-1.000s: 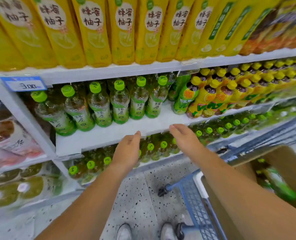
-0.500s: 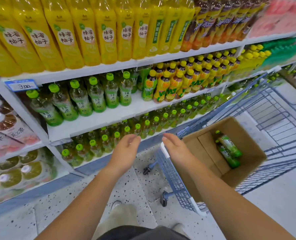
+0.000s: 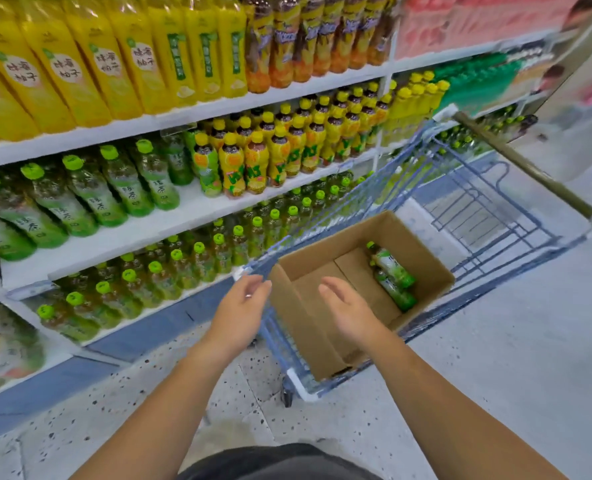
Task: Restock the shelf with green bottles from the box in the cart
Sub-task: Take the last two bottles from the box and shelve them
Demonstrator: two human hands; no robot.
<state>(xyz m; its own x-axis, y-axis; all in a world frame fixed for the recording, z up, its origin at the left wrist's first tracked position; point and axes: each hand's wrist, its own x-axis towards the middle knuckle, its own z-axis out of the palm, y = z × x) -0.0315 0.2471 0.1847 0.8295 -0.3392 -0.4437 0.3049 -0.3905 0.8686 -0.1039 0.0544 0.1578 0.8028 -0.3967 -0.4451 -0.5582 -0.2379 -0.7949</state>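
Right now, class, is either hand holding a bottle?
No: the left hand and right hand are both open and empty; the green bottles lie in the box.

Tall yellow bottles [image 3: 114,71] with round pale labels fill the top row on the left. Right of them stand dark bottles with orange labels [image 3: 308,39], then blurred pink packs [image 3: 460,22]. One row lower, yellow-capped bottles [image 3: 287,147] crowd the middle, with blurred green packs [image 3: 474,81] far right. A speckled floor [image 3: 246,393] lies near, edged by a blue strip [image 3: 62,382] on the left. A dark garment [image 3: 280,462] shows at the bottom edge
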